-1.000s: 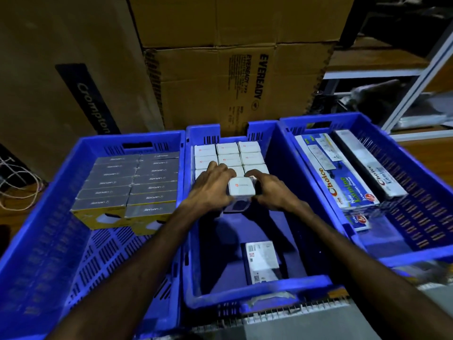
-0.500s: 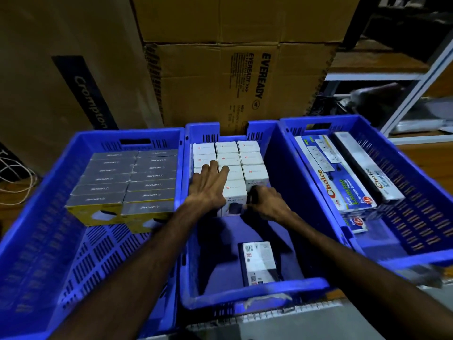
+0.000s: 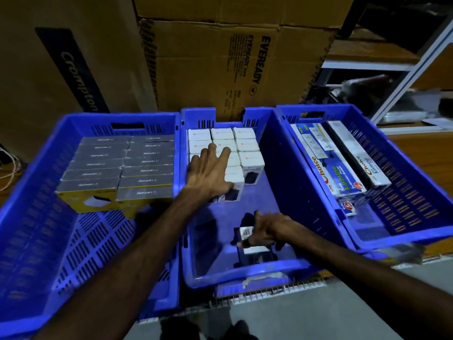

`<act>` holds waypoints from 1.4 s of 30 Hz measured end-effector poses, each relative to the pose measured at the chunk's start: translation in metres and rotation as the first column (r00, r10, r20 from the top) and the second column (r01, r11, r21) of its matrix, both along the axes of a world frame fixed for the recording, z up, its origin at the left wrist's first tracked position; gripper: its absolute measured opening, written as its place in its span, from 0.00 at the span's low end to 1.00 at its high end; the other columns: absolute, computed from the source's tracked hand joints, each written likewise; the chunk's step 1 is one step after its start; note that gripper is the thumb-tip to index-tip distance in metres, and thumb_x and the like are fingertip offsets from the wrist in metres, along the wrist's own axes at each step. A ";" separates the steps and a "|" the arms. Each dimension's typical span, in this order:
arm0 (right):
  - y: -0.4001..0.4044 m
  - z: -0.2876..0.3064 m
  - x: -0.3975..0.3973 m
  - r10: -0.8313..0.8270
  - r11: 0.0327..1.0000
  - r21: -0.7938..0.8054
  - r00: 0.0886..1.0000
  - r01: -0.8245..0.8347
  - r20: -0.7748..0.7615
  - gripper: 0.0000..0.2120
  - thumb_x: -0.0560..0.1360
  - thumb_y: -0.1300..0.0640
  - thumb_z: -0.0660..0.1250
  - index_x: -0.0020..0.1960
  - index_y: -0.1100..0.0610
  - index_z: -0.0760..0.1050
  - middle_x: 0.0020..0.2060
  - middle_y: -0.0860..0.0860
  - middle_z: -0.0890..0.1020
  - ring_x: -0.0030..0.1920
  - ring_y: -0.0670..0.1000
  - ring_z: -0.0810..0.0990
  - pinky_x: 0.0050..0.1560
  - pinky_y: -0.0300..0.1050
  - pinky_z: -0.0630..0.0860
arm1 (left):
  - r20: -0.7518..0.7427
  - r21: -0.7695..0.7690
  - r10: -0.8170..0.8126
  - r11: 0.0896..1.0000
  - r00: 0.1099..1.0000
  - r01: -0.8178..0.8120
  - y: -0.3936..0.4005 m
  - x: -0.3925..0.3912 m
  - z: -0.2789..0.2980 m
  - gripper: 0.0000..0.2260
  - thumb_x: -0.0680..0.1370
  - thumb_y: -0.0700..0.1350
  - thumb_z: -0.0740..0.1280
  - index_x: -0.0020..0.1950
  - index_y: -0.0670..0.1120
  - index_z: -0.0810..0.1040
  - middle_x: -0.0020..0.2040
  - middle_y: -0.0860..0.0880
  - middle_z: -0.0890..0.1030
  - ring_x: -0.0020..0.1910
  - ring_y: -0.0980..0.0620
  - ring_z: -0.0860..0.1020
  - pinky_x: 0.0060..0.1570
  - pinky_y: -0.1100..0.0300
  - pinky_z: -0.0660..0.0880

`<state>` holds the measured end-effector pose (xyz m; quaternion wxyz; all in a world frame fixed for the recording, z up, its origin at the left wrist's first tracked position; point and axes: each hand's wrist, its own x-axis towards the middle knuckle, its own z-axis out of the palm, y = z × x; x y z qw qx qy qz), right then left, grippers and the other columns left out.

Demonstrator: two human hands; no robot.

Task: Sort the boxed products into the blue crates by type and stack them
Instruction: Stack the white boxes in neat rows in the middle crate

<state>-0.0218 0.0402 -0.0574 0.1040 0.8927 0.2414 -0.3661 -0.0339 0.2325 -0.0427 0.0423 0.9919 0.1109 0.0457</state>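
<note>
While the left hand (image 3: 208,173) lies flat on white boxes (image 3: 247,146), the right hand (image 3: 267,229) grips a dark labelled box (image 3: 247,241).

We see left hand (image 3: 208,173) flat, fingers spread, pressing white boxes (image 3: 246,144) in middle crate (image 3: 282,153) — right hand (image 3: 268,230) near front, gripping lone box (image 3: 246,233). Grey boxes (image 3: 122,165) left crate (image 3: 31,217).
</note>
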 end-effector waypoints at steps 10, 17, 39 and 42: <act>-0.025 -0.002 0.033 -0.276 0.851 0.383 0.927 0.359 -0.256 0.32 0.62 0.33 0.75 0.54 0.57 0.75 0.40 0.58 0.86 0.32 0.55 0.86 0.36 0.53 0.81 | 0.183 -0.530 -0.007 0.841 0.983 0.104 -0.002 -0.030 -0.002 0.27 0.74 0.58 0.74 0.69 0.54 0.69 0.59 0.51 0.69 0.60 0.48 0.75 0.55 0.50 0.76; -0.051 0.021 0.047 -0.231 0.299 0.707 0.767 0.641 -0.598 0.33 0.65 0.45 0.76 0.65 0.58 0.72 0.47 0.60 0.83 0.38 0.59 0.84 0.39 0.51 0.75 | 0.143 -0.915 0.054 0.389 0.988 0.111 -0.008 -0.051 0.006 0.17 0.70 0.57 0.74 0.58 0.61 0.76 0.58 0.48 0.74 0.44 0.53 0.76 0.46 0.59 0.74; -0.037 0.040 0.027 -0.100 0.207 0.203 0.227 0.957 -0.969 0.26 0.69 0.35 0.61 0.47 0.54 0.85 0.41 0.55 0.82 0.33 0.54 0.77 0.35 0.45 0.76 | 0.285 -0.820 -0.252 0.436 0.925 0.372 -0.027 -0.067 0.042 0.41 0.66 0.58 0.81 0.77 0.60 0.69 0.72 0.56 0.72 0.72 0.57 0.72 0.73 0.51 0.70; -0.034 0.048 0.024 -0.104 0.276 0.231 0.268 0.933 -0.958 0.23 0.67 0.36 0.64 0.44 0.55 0.85 0.39 0.55 0.81 0.33 0.54 0.79 0.29 0.44 0.77 | 0.306 -0.783 -0.301 0.460 0.903 0.419 -0.030 -0.063 0.048 0.35 0.66 0.56 0.81 0.72 0.55 0.76 0.67 0.55 0.77 0.68 0.58 0.75 0.71 0.54 0.71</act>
